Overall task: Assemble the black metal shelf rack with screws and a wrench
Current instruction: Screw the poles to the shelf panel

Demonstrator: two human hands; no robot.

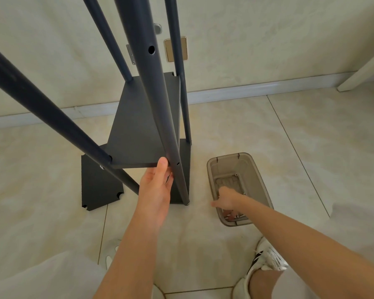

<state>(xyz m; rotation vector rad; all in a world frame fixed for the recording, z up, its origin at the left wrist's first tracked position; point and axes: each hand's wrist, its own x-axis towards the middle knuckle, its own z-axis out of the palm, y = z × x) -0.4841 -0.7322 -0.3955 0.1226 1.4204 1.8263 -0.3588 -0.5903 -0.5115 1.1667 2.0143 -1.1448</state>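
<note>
You're holding the shelf rack (143, 126), upright.
L hand (157, 188) grips its front pole (158, 93) at a shelf corner; R hand (226, 198) is down in the plastic bin (257, 169) beside it, grasp can't tell. 1 loose panel (99, 186) on floor.

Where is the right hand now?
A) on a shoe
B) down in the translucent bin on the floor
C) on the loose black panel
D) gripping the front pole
B: the right hand reaches into the bin, while the left hand holds the shelf corner.
</note>
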